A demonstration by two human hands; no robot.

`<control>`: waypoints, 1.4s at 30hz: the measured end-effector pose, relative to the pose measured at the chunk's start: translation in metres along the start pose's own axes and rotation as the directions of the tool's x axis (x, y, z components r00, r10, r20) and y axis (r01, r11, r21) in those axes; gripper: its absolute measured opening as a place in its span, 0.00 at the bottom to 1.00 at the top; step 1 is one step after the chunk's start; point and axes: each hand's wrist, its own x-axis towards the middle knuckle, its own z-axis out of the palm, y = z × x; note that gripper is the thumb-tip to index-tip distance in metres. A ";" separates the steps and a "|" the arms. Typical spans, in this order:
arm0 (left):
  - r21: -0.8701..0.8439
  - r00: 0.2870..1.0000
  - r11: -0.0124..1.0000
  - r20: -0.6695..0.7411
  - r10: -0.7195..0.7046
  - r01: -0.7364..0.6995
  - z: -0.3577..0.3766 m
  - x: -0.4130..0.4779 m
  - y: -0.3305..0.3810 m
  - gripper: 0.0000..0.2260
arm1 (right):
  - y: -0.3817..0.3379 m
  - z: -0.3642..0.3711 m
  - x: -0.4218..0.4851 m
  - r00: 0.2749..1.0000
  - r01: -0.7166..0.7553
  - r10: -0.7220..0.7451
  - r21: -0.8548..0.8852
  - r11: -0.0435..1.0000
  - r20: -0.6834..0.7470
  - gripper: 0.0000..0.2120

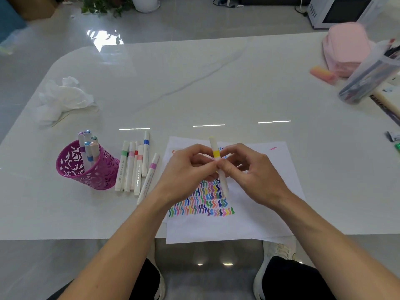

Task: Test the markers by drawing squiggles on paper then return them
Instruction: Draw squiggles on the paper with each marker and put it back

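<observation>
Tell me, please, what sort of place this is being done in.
Probably a living or dining room at home: a glossy white marble-look table, a white microwave oven beyond it, and a leafy green houseplant on the pale tiled floor.

The marker (217, 154) is white with a yellow band. The paper (249, 221) is white, filled with rows of squiggles (201, 204) in green, blue, pink, purple, orange, yellow and black. A lone pink squiggle (273, 148) marks its far right corner. The cup (101, 176) on the left is magenta with a cut-out leaf pattern. The white markers (139, 169) beside it carry green, pink, red, salmon and blue bands. The counter (194, 83) is white with faint grey veins.
</observation>
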 end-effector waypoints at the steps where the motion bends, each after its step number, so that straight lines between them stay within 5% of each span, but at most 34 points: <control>1: 0.024 1.000 1.000 0.004 0.007 -0.007 0.000 0.000 0.000 0.06 | 0.001 -0.001 0.000 1.000 0.001 -0.001 -0.001 1.000 -0.011 0.07; 5: 0.155 0.999 0.987 0.006 0.039 -0.039 0.000 0.003 -0.002 0.08 | 0.000 -0.004 0.002 0.999 -0.021 0.021 0.011 1.000 -0.041 0.11; 16: 0.125 0.998 0.991 0.032 0.052 -0.056 0.004 0.003 -0.004 0.09 | -0.001 -0.009 0.001 1.000 -0.011 0.015 0.134 0.991 -0.023 0.01; 24: 0.292 0.997 0.954 -0.017 0.075 -0.067 0.003 0.004 -0.005 0.16 | 0.004 -0.008 0.001 0.984 0.175 -0.163 -0.240 0.955 0.071 0.05; 32: 0.377 0.985 0.921 0.167 0.037 -0.098 0.003 0.002 -0.008 0.20 | 0.004 -0.006 -0.004 0.973 0.204 -0.149 -0.368 0.907 0.174 0.08; 42: 0.410 0.987 0.906 0.153 0.043 -0.103 0.006 -0.001 -0.009 0.19 | 0.002 -0.005 -0.005 0.978 0.181 -0.121 -0.412 0.893 0.168 0.12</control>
